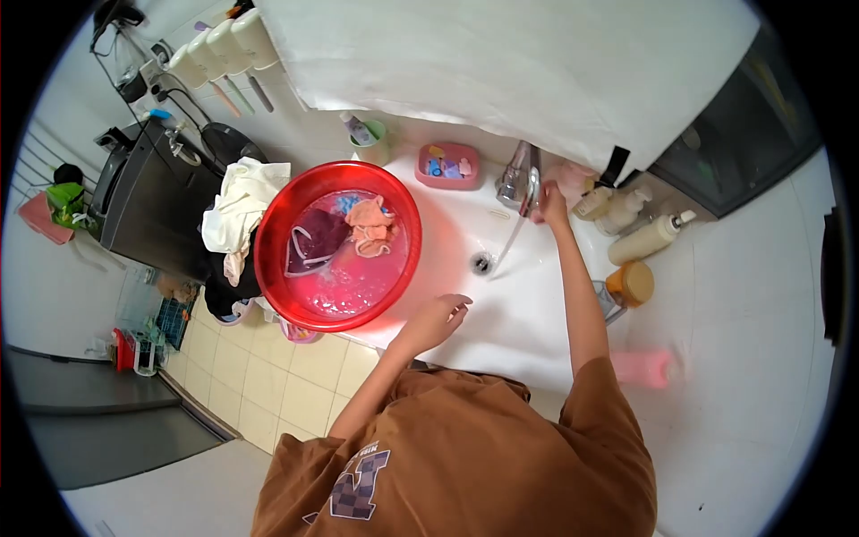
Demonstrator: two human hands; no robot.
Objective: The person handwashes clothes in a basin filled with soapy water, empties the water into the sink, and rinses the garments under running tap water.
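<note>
My right hand (552, 205) is at the chrome faucet (514, 183), its fingers closed against the side of the handle and partly hidden. A stream of water (512, 243) runs from the spout into the white sink (537, 295), near the drain (483, 262). Over the sink's front left part hangs my left hand (436, 322), empty, with loosely bent fingers. Left of it, a red basin (413, 259) stands partly on the sink's edge. Inside are pinkish, sudsy water, a dark purple cloth with white straps (319, 234) and an orange cloth piece (369, 224).
White clothing (242, 206) is piled left of the basin. A pink soap box (447, 166) and a green cup (369, 143) stand along the back ledge. Several bottles (644, 240) and an orange-lidded jar (632, 284) line the right side. A white sheet (501, 63) hangs above.
</note>
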